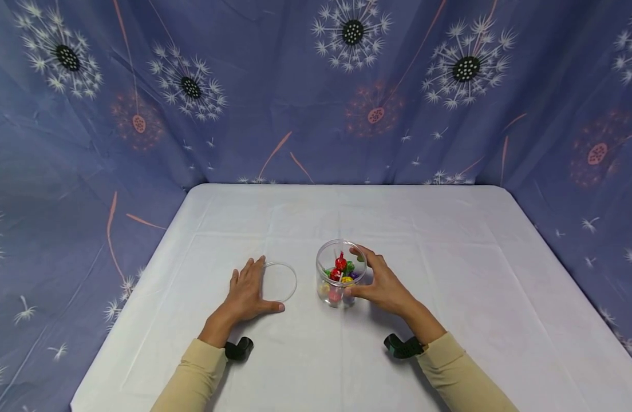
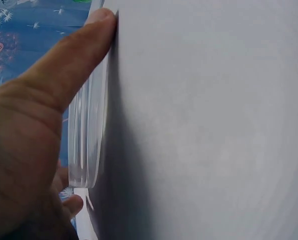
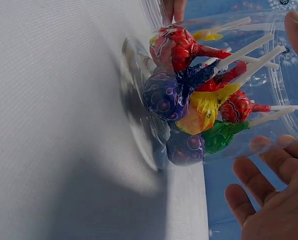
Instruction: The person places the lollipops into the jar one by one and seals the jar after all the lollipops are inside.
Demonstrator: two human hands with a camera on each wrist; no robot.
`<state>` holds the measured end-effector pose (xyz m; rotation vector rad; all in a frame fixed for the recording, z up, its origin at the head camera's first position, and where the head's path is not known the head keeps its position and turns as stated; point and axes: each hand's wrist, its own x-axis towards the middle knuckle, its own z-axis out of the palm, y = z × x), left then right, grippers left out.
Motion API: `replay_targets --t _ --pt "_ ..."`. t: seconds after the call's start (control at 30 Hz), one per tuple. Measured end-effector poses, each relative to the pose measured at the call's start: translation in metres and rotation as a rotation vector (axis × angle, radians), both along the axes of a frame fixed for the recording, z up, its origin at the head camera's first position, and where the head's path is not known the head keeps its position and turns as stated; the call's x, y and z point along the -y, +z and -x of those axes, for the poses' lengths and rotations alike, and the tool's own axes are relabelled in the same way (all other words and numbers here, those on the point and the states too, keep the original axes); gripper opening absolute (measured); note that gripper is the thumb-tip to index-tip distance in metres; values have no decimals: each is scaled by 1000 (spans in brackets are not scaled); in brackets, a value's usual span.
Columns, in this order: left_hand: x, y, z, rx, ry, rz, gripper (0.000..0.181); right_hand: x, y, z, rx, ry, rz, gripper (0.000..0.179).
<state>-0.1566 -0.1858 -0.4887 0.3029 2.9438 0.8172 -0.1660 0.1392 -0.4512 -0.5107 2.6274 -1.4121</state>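
Observation:
A clear jar (image 1: 320, 276) stands at mid-table, its mouth uncovered. Inside it are several lollipops (image 3: 204, 112) in red, purple, yellow and green wrappers, white sticks pointing toward the mouth. My right hand (image 1: 385, 286) grips the jar near its rim, thumb on the near side and fingers round the far side. Left of the jar, a round clear lid (image 2: 86, 135) lies on the table. My left hand (image 1: 248, 292) spans the lid's left side with fingers fairly straight; its thumb (image 2: 74, 55) touches the lid's edge in the left wrist view.
A white cloth covers the table (image 1: 429, 229), whose rounded far corners meet a blue dandelion-print curtain (image 1: 275, 86). Black wrist devices are strapped below the left sleeve (image 1: 194, 377) and the right sleeve (image 1: 460, 372).

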Motion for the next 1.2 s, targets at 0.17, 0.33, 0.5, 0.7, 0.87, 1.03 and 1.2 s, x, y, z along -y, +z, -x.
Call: replay_targets --t 0.17,0.33,0.5,0.7,0.87,1.03,1.2 --pt "-1 0 0 -2 -12 -8 119 0 0 -1 7 -6 -5 95" --pt "-2 0 -1 -26 -7 -26 114 -1 -1 0 -1 3 12 94" --pt "-2 2 -2 -37 10 -80 109 -1 -1 -1 -1 8 30 94" --pt "-3 17 -3 -42 16 -122 108 -2 -1 -2 6 6 29 94" --pt "-9 41 -2 -90 -29 -133 109 -2 -1 -2 -2 3 30 94" --pt "-20 58 -3 -144 -90 -72 111 -2 -1 -2 0 3 26 93" --pt "-31 70 -5 -171 -136 -45 112 -1 1 -3 7 -2 23 94"
